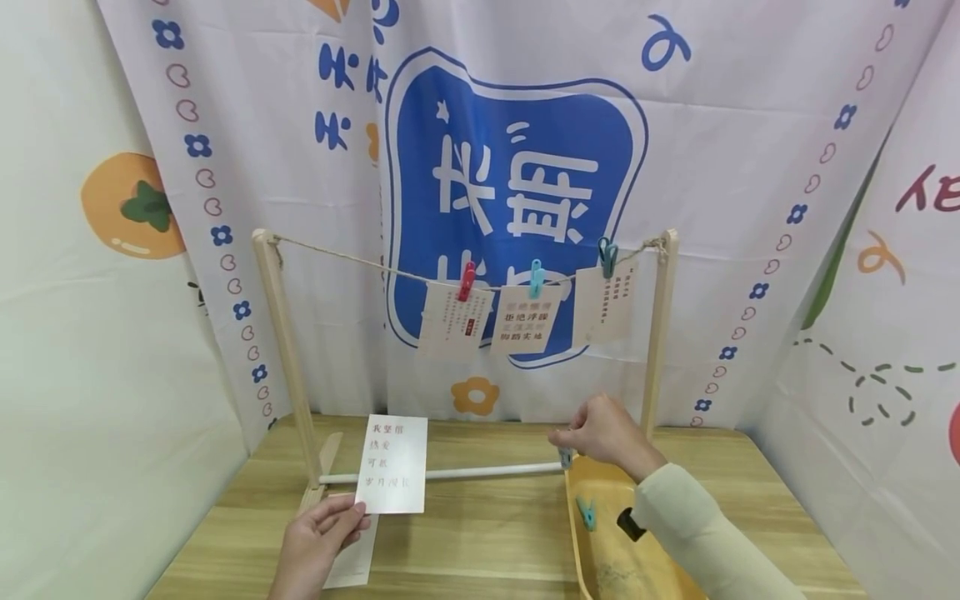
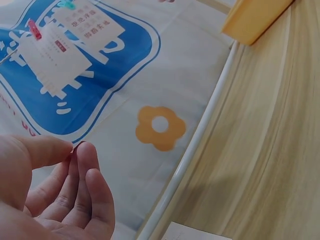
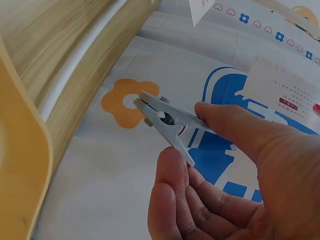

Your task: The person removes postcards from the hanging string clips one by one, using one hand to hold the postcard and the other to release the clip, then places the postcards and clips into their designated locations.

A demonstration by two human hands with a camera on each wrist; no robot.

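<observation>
Grey peg (image 3: pixel 170 136) sits pinched in the fingers of the right hand (image 1: pixel 603 433) near the tray (image 1: pixel 609 490), those of the left hand (image 1: pixel 320 531) gripping a card (image 1: pixel 393 464) above the tabletop (image 1: pixel 487 533)

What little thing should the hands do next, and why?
Probably the left hand should lift its card to the bare stretch of string left of the red clip. That card is below the string, the right hand pinches a pale clip, and three other cards hang there by clips.
</observation>
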